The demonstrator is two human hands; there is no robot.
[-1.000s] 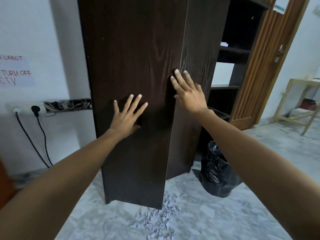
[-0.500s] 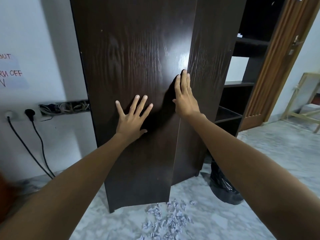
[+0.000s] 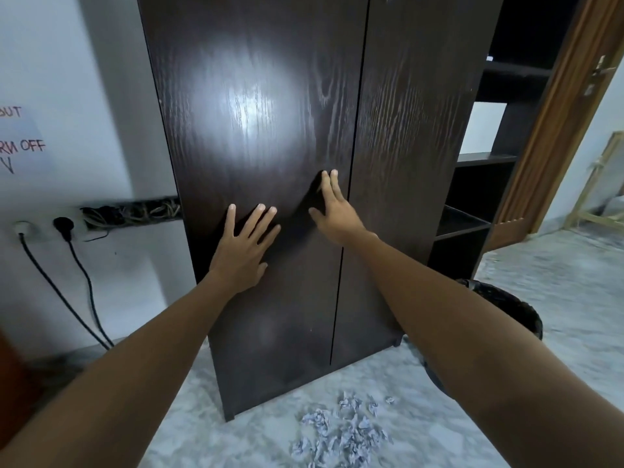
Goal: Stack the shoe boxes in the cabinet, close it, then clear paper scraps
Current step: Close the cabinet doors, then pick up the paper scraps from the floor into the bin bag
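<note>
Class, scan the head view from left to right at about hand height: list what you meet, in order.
Wall sockets with black plugs → left hand on the left cabinet door → right hand → right cabinet door → open dark shelves → wooden door.

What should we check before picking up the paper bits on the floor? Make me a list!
1. Both cabinet doors look flush, with only a thin seam between them: ok.
2. Shoe boxes stacked inside: cannot tell, the doors hide them.
3. Left hand holds nothing, lying flat on the left door: ok.
4. Right hand holds nothing, flat beside the seam: ok.
5. Paper scraps are in plain sight on the floor in front of the cabinet, not picked up yet: not ok.
6. Black bin bag stands to the right of the cabinet, ready for scraps: ok.
</note>
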